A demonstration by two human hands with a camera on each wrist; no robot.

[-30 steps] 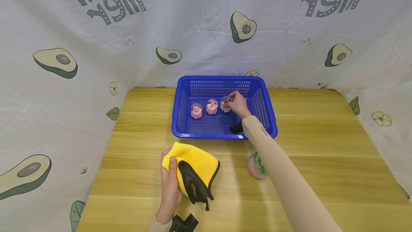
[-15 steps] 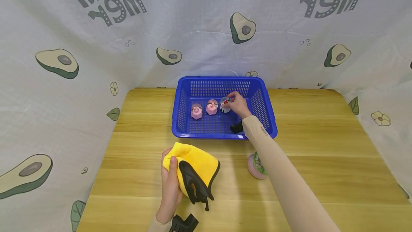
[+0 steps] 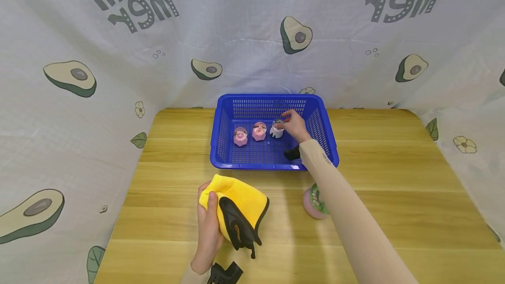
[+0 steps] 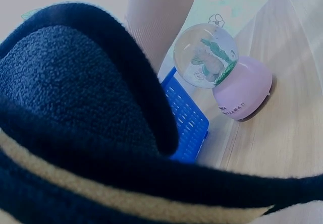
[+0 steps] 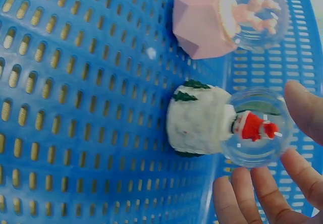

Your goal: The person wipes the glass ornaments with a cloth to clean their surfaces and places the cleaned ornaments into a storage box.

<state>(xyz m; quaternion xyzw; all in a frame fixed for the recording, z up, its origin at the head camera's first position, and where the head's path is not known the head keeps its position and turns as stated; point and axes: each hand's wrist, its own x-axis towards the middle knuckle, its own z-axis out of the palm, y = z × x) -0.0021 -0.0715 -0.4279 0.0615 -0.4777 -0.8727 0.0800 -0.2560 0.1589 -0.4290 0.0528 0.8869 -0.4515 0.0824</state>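
Note:
My left hand [image 3: 209,231] grips a folded yellow cloth [image 3: 246,196] with a black reverse and dark trim, above the table. In the left wrist view the cloth's dark side [image 4: 75,82] covers much of the picture. Inside the blue basket [image 3: 252,166], my right hand [image 3: 296,127] is at a small snow globe [image 5: 197,123] with a white base and a red figure. Its thumb and fingers are spread around the clear dome, at its edge; any contact is hard to tell. The globe stands upright on the basket floor.
Two pink-based snow globes [image 3: 259,133] stand left of the white one in the basket. A larger pink snow globe [image 4: 247,90] with green decoration stands on the wooden table [image 3: 165,214], partly behind the right sleeve. A printed curtain [image 3: 244,25] hangs behind.
My right hand has shifted slightly right and its fingers have parted from around the white snow globe, which stays in place. The left hand and cloth have hardly moved.

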